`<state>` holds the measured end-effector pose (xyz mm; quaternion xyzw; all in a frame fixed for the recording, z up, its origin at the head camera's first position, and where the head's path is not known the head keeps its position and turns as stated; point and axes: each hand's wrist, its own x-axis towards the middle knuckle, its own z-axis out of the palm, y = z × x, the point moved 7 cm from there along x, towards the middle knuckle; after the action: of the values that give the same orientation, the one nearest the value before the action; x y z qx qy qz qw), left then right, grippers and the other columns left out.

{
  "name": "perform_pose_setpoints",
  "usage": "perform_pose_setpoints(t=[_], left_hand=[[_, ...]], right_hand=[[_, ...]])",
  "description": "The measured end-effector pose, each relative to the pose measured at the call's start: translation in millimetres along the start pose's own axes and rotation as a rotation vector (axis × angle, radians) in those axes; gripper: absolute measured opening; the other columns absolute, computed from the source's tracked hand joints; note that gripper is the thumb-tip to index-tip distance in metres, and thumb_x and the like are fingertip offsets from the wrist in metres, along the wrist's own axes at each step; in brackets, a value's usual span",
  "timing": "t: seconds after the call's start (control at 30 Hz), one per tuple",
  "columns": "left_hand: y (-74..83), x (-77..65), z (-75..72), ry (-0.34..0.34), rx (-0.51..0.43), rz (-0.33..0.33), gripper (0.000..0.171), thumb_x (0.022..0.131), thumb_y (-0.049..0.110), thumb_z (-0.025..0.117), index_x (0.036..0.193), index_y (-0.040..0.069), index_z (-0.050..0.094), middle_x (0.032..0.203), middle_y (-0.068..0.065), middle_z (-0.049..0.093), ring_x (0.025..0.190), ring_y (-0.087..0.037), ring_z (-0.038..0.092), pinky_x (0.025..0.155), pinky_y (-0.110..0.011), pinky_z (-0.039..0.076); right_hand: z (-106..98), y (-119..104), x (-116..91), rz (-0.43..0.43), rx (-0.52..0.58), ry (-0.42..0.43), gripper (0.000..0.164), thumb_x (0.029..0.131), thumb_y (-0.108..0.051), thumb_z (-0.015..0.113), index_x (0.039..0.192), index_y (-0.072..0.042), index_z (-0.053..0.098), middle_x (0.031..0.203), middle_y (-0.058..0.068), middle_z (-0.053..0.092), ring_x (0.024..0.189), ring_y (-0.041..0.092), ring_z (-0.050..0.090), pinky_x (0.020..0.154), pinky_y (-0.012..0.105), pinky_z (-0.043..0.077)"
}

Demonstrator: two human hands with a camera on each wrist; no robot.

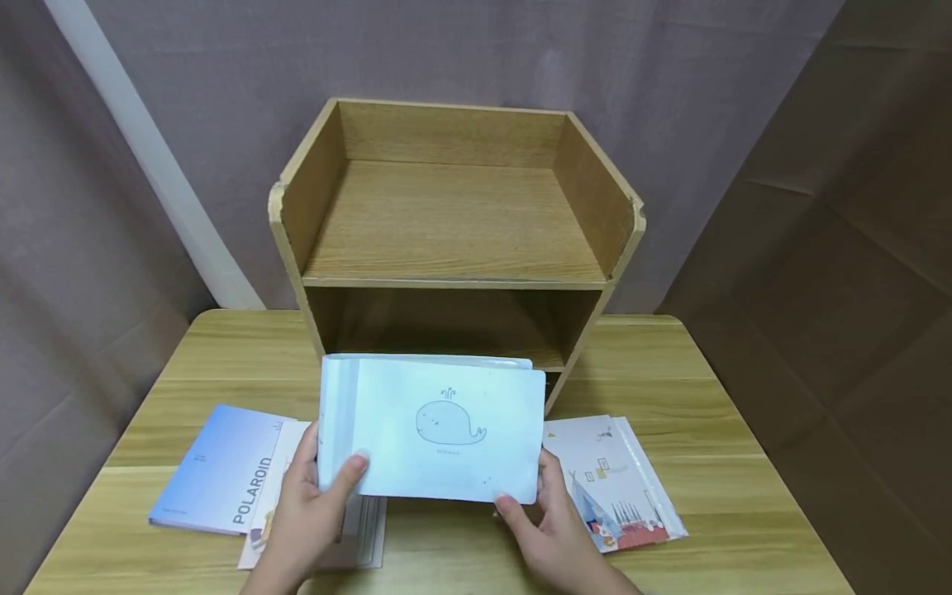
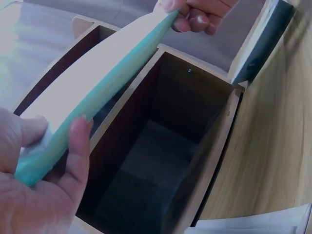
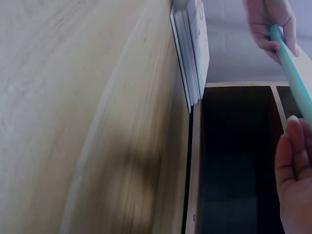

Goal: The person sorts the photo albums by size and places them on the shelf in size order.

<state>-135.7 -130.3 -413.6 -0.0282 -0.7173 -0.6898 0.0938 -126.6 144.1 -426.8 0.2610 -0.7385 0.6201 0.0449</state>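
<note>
A pale blue, landscape-format book (image 1: 439,463) with a whale drawn on its cover is held up in front of the wooden shelf, over the table. My left hand (image 1: 308,504) grips its lower left corner, thumb on the cover and fingers behind. At the lower right corner, my right hand (image 1: 554,525) pinches it with the thumb in front. In the left wrist view, the book's teal edge (image 2: 105,85) runs between the two hands. That same edge appears in the right wrist view, with the left hand (image 3: 270,22) at its far end.
The wooden shelf (image 1: 454,219) stands at the table's back; the book hides part of its lower compartments. Left lie a blue POLAROID book (image 1: 216,471) and a white book (image 1: 372,529), overlapping. An illustrated book (image 1: 610,479) lies right, partly behind the right hand.
</note>
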Motion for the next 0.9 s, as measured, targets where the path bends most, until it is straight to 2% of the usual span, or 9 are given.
perform_pose_setpoints(t=[0.07, 0.2, 0.33, 0.47, 0.6, 0.8, 0.9], left_hand=[[2.0, -1.5, 1.1, -0.021, -0.012, 0.004, 0.062, 0.095, 0.011, 0.062, 0.147, 0.027, 0.033, 0.127, -0.009, 0.059, 0.104, -0.023, 0.064, 0.083, -0.035, 0.056], [9.6, -4.7, 4.6, -0.089, -0.031, 0.030, 0.067, 0.096, 0.009, 0.060, 0.150, 0.030, 0.026, 0.135, -0.009, 0.052, 0.110, -0.024, 0.061, 0.086, -0.036, 0.054], [21.7, -5.0, 8.2, -0.172, -0.056, 0.101, 0.076, 0.095, 0.002, 0.058, 0.154, 0.029, 0.018, 0.140, -0.012, 0.046, 0.115, -0.026, 0.058, 0.089, -0.037, 0.053], [35.6, 2.8, 11.0, -0.227, -0.118, 0.183, 0.079, 0.095, -0.005, 0.055, 0.154, 0.022, 0.011, 0.138, -0.020, 0.046, 0.115, -0.031, 0.058, 0.087, -0.040, 0.054], [51.8, 16.6, 10.4, -0.175, -0.164, 0.257, 0.077, 0.093, -0.010, 0.055, 0.152, 0.018, 0.014, 0.136, -0.021, 0.049, 0.115, -0.029, 0.059, 0.083, -0.040, 0.055], [84.2, 28.7, 8.6, -0.070, -0.201, 0.515, 0.077, 0.086, -0.024, 0.052, 0.152, 0.004, 0.022, 0.138, -0.025, 0.047, 0.115, -0.026, 0.058, 0.081, -0.032, 0.055], [94.0, 32.2, 9.3, -0.054, -0.220, 0.570, 0.076, 0.086, -0.024, 0.050, 0.152, 0.002, 0.021, 0.139, -0.026, 0.045, 0.117, -0.027, 0.057, 0.082, -0.031, 0.055]], right_hand=[[-1.6, -1.0, 0.0, -0.024, -0.022, 0.009, 0.064, 0.093, 0.008, 0.055, 0.146, -0.008, 0.022, 0.124, 0.014, 0.059, 0.103, 0.025, 0.063, 0.084, 0.031, 0.054], [-8.2, -2.8, -0.4, -0.055, -0.074, 0.061, 0.062, 0.091, 0.011, 0.057, 0.143, -0.007, 0.029, 0.122, 0.011, 0.060, 0.107, 0.023, 0.061, 0.092, 0.027, 0.049], [-13.2, -8.8, 2.8, -0.102, -0.083, 0.075, 0.061, 0.090, 0.015, 0.056, 0.140, -0.004, 0.028, 0.121, 0.012, 0.059, 0.103, 0.022, 0.061, 0.089, 0.027, 0.050], [-19.1, -20.5, 12.0, -0.168, -0.076, 0.085, 0.062, 0.087, 0.018, 0.055, 0.139, -0.001, 0.028, 0.121, 0.014, 0.059, 0.100, 0.021, 0.061, 0.086, 0.026, 0.052], [-24.8, -41.8, 26.9, -0.227, -0.044, 0.107, 0.057, 0.085, 0.023, 0.053, 0.134, 0.006, 0.029, 0.117, 0.018, 0.059, 0.096, 0.018, 0.061, 0.081, 0.025, 0.053], [-26.4, -78.6, 48.6, -0.294, -0.038, 0.113, 0.048, 0.086, 0.024, 0.050, 0.127, 0.015, 0.028, 0.118, 0.022, 0.056, 0.099, 0.018, 0.061, 0.082, 0.025, 0.053], [-29.1, -82.6, 54.6, -0.314, -0.042, 0.111, 0.050, 0.086, 0.025, 0.050, 0.129, 0.014, 0.027, 0.118, 0.022, 0.055, 0.098, 0.019, 0.061, 0.080, 0.028, 0.054]])
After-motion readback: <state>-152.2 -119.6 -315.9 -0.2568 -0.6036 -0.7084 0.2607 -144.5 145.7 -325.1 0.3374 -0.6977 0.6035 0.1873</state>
